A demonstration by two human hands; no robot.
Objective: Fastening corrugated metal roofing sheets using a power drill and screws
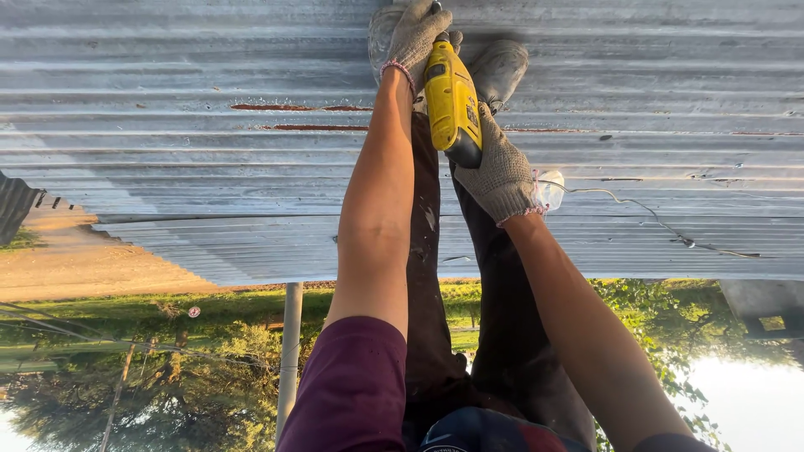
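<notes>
Corrugated metal roof; knit-gloved hands grip yellow drill.

Head camera looks down, close, along both arms onto corrugated roofing.

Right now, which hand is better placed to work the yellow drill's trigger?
Probably the right hand: it wraps the rear grip end of the yellow drill, while the left hand steadies the nose end against the corrugated roof sheet.
</notes>
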